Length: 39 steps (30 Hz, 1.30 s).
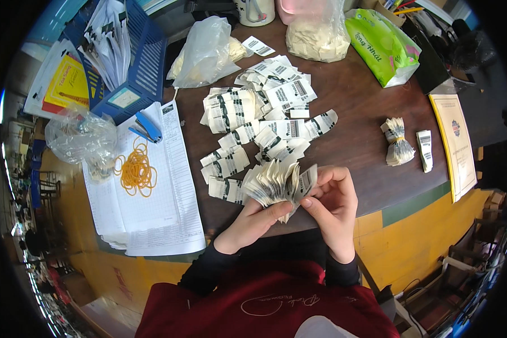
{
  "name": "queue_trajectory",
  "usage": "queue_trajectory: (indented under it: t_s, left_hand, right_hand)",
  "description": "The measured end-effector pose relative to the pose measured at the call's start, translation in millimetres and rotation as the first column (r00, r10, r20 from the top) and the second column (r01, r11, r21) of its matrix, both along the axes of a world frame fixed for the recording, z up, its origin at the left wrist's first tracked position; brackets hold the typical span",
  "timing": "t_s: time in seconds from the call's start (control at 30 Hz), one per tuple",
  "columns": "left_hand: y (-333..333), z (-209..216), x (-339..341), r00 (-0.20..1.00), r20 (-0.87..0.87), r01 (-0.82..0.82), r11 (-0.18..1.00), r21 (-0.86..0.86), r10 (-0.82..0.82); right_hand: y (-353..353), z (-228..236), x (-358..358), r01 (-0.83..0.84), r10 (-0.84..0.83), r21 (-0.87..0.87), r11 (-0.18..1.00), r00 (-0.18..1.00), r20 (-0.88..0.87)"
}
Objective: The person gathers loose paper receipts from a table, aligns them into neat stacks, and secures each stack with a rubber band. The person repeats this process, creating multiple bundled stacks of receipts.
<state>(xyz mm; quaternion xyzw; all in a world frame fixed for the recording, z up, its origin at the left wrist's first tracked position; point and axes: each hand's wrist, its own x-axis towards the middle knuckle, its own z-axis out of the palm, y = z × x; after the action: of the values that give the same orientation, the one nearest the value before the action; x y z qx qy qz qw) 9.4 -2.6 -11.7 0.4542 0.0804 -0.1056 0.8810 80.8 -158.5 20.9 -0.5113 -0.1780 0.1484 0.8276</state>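
Observation:
My left hand (pixel 252 224) is closed round a thick bundle of small white printed labels (pixel 269 185), fanned out at the top. At the bundle's right side, my right hand (pixel 335 205) pinches one label (pixel 306 181) between thumb and fingers. Just beyond my hands lies a loose heap of the same labels (pixel 287 93), some in flat stacks. To the right stands a bundle of labels (pixel 398 142) bound round its middle with a rubber band. A thin folded stack of labels (pixel 425 151) rests beside it.
Yellow rubber bands (pixel 137 170) lie on paper sheets (pixel 169 219) at left, near a blue stapler (pixel 146 127) and a blue file holder (pixel 127 67). Plastic bags of labels (pixel 318 42) and a green tissue pack (pixel 382 48) stand at the back. A yellow-edged booklet (pixel 455 138) lies at the right edge.

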Motion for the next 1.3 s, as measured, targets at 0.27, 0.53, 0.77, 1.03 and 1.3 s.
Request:
queue_trajectory:
  t_s: [0.27,0.53,0.77,1.03,1.3]
  left_hand:
    - [1,-1,-1,0.993,0.093,-0.062,0.986,-0.153,0.077]
    - [0,-1,-1,0.986,0.063,-0.136,0.963,-0.231,0.155]
    - [-3,1,-2,0.989,0.040,-0.140,0.990,-0.021,0.141]
    - [-2,-1,-4,0.985,0.076,-0.139,0.977,-0.162,0.153]
    - [-3,4,-9,0.971,0.155,-0.141,0.960,-0.244,0.182]
  right_hand:
    - [19,2,-16,0.147,-0.139,0.076,0.986,0.985,-0.104]
    - [26,7,-13,0.211,-0.182,-0.186,0.960,0.970,0.164]
    - [18,8,-7,0.239,-0.129,-0.373,0.897,0.946,0.296]
    - [20,7,-11,0.238,-0.189,-0.270,0.933,0.962,0.197]
    - [27,13,-17,0.368,-0.232,-0.259,0.893,0.870,0.435]
